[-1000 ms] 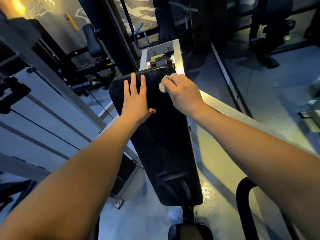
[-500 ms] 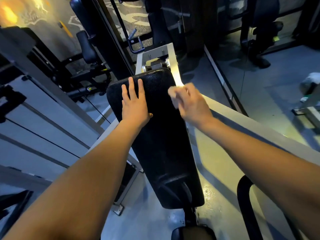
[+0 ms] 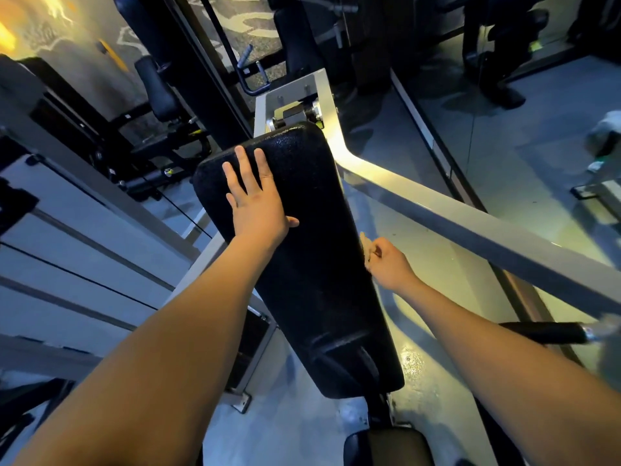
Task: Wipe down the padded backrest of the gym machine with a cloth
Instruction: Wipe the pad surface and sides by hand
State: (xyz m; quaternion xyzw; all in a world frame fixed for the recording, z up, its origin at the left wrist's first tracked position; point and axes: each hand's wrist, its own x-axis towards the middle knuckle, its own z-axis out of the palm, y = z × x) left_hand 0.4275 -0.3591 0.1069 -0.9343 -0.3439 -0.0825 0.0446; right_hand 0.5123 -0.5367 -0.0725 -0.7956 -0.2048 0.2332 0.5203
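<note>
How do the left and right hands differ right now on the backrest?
The left hand lies flat, fingers straight, on the upper face of the black padded backrest; the right hand is curled round a small pale cloth. The left hand is higher up; the right hand is lower, at the pad's right edge. Both are bare.
</note>
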